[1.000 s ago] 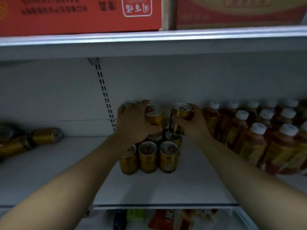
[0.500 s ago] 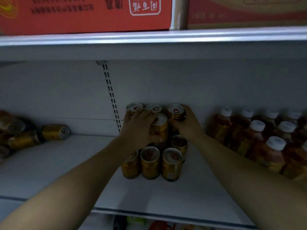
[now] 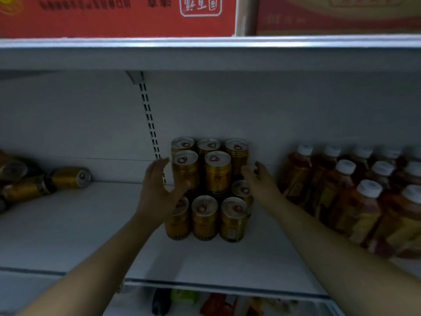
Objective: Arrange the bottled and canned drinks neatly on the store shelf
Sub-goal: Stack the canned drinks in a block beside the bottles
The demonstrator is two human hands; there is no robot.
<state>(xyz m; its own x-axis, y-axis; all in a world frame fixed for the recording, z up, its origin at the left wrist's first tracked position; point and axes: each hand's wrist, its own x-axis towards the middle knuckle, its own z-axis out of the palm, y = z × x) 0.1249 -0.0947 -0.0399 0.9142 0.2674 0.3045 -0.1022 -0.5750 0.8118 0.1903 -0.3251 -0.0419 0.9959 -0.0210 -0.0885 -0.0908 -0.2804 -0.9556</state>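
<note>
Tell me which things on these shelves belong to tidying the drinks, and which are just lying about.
Part of the job: stacked gold cans, fallen gold cans at the left, white-capped bottles, the shelf, left hand, right hand.
Just there: red cartons on the shelf above, blurred goods on the shelf below.

The red carton (image 3: 114, 17) bears upside-down Chinese print; unreadable.
</note>
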